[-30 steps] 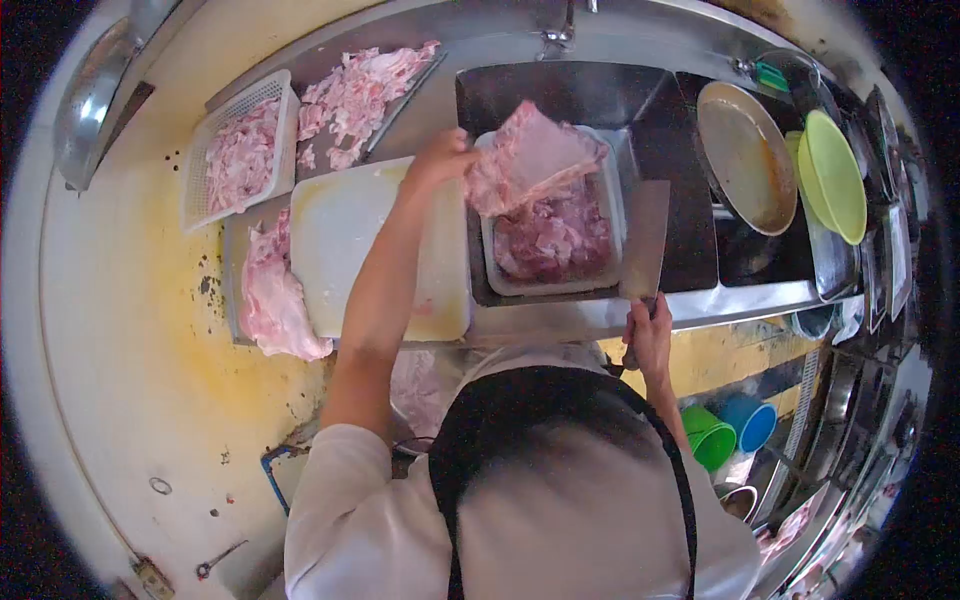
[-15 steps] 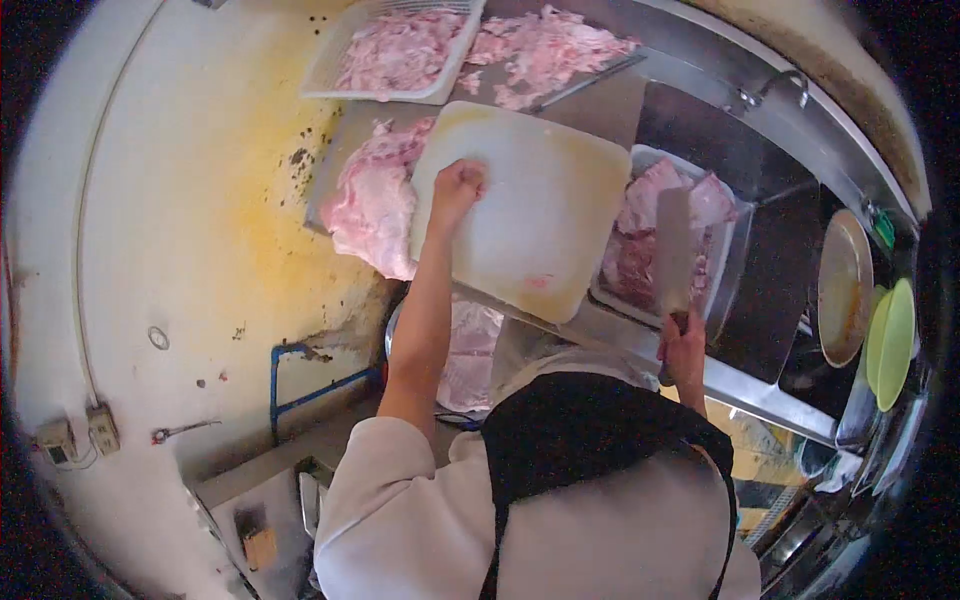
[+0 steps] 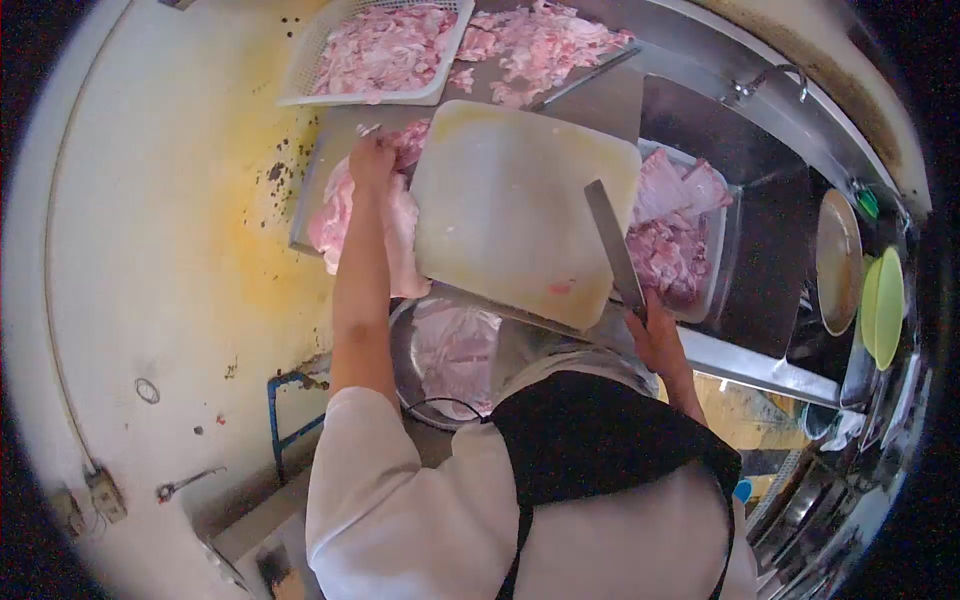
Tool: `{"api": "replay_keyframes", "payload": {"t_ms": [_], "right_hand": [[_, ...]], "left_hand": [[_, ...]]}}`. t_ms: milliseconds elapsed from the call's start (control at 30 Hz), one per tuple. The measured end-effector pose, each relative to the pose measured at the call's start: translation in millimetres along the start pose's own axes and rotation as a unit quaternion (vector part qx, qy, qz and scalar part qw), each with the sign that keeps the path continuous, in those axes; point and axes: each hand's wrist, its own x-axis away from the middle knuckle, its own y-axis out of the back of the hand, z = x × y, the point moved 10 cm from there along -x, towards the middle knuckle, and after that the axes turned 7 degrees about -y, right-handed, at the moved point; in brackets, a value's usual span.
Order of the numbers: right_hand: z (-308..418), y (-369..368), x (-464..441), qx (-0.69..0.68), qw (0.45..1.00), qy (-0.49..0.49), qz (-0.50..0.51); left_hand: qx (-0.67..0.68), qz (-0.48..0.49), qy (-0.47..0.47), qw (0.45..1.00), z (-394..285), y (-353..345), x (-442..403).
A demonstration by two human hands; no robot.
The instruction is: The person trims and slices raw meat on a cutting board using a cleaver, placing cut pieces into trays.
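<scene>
Shifted leftward off the board [image 3: 520, 200], my left hand [image 3: 372, 162] meets the meat slab [image 3: 402, 235], finger closure hidden, while my right hand [image 3: 655, 332] grasps the knife [image 3: 611, 235] well apart, presumably for blade clearance.

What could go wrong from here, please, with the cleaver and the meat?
The cleaver in the right hand reaches over the cutting board, so it might nick the left hand if that comes near. The large meat piece at the left hand seems to overhang the counter and could slip.
</scene>
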Motion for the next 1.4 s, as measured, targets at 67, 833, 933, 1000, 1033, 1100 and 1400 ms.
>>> {"api": "replay_keyframes", "payload": {"t_ms": [67,833,933,1000,1033,1100,1400], "right_hand": [[-6.7,-4.6,3.8,-0.017,0.999,-0.027,-0.002],[-8.7,-1.9,3.9,-0.107,0.993,-0.036,0.013],[-28.1,-4.0,-2.8,-0.076,0.997,0.023,-0.018],[-31.7,-2.5,-8.7,-0.097,0.994,-0.029,0.05],[-31.3,-1.6,-11.1,-0.107,0.989,-0.056,0.084],[-29.7,3.5,-12.2,-0.139,0.981,-0.087,0.106],[-75.3,23.6,-3.5,-0.27,0.955,-0.104,0.061]], "left_hand": [[0.025,0.081,0.01,0.996,17.4,-35.1,-13.5],[-0.144,-0.075,-0.186,0.969,-277.1,149.6,28.4],[-0.11,-0.185,-0.201,0.956,-353.7,181.0,54.4],[-0.067,-0.258,-0.237,0.934,-401.2,189.9,70.8],[-0.073,-0.275,-0.266,0.921,-433.5,188.2,79.2],[-0.084,-0.305,-0.323,0.892,-487.8,178.9,97.8],[-0.225,-0.178,-0.275,0.918,-368.1,-18.4,50.5]]}}
